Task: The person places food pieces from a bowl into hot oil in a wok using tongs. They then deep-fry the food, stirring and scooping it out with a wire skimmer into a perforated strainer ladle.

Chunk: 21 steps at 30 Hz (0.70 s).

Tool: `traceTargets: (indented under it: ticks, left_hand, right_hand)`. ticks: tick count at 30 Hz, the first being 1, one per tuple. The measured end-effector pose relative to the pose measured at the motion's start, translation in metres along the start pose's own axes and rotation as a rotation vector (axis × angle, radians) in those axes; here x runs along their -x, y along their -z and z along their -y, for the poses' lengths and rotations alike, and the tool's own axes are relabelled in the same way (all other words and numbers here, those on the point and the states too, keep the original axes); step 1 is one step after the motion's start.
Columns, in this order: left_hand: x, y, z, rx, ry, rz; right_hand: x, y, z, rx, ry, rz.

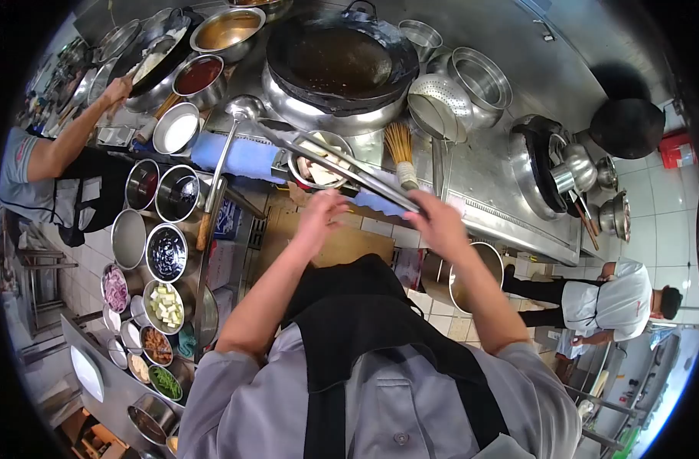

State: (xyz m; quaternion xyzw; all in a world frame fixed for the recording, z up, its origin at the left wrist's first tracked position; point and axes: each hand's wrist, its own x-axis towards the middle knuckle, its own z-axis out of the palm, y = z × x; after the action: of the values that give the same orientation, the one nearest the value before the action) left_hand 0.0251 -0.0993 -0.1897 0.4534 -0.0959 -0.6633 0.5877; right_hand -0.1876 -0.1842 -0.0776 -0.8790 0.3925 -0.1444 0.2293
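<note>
My right hand (438,222) is closed around the end of long metal tongs (364,177). They reach up and left across a small metal bowl (295,170) at the counter's front edge. White and brownish cut pieces (319,174) lie in this bowl; what they are I cannot tell. Just below the bowl is my left hand (320,219), its fingers loosely bent and apart, with nothing visible in them. A ladle (225,145) rests to the left of the bowl. Right of it lies a bamboo brush (400,153), close to the tongs.
A large dark wok (342,61) sits behind the bowl. A perforated strainer (441,103) is to its right. Several containers of ingredients, including pale cubes (166,306), line the left. One co-worker (58,168) stands at the left, another person (606,298) at the right.
</note>
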Motion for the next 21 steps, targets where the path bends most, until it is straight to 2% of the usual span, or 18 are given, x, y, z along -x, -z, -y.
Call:
traceTargets:
  ticks: [1, 3, 7, 10, 13, 21]
  left_hand:
    - [-0.012, 0.015, -0.001, 0.008, -0.002, 0.003]
    - [-0.032, 0.036, -0.002, 0.123, 0.017, -0.357]
    - [-0.058, 0.048, -0.001, 0.078, -0.027, -0.313]
    - [-0.065, 0.044, -0.009, 0.05, -0.07, -0.323]
    - [-0.065, 0.038, -0.01, 0.007, -0.132, -0.334]
    - [-0.041, 0.023, -0.028, -0.03, -0.23, -0.272]
  right_hand:
    - [-0.004, 0.021, -0.001, -0.026, -0.033, 0.014]
    - [-0.015, 0.057, -0.013, 0.16, 0.079, -0.042]
    - [-0.042, 0.132, 0.014, 0.691, 0.284, 0.035]
    - [-0.063, 0.16, 0.034, 0.84, 0.357, 0.112]
    - [-0.081, 0.173, 0.043, 0.907, 0.45, 0.146]
    - [-0.116, 0.174, 0.061, 0.927, 0.52, 0.232]
